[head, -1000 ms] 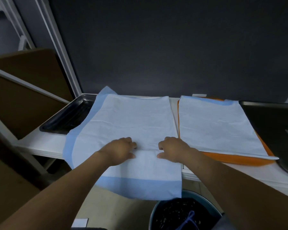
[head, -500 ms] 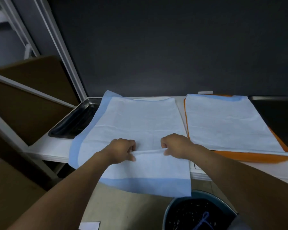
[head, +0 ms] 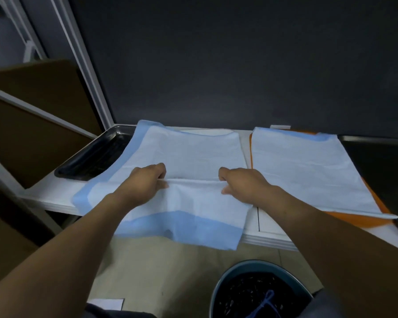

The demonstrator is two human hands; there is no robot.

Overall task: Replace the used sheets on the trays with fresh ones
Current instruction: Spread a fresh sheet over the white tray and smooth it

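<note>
A white sheet with blue borders (head: 193, 152) lies spread over the white table, its near end hanging over the front edge. My left hand (head: 145, 180) and my right hand (head: 241, 182) each pinch a raised fold that runs across the middle of the sheet. The sheet's far left corner covers part of a dark metal tray (head: 94, 157). To the right a second white sheet (head: 308, 168) lies flat on an orange tray (head: 363, 218).
A white table (head: 267, 223) carries everything. Another dark tray (head: 384, 157) sits at the far right. A round bin with a black liner (head: 257, 292) stands on the floor below the table's front edge. Brown panels and a white frame rise on the left.
Both hands went from resting on the sheet to pinching up a ridge across it. The fold has risen and the near end of the sheet has drawn up a little.
</note>
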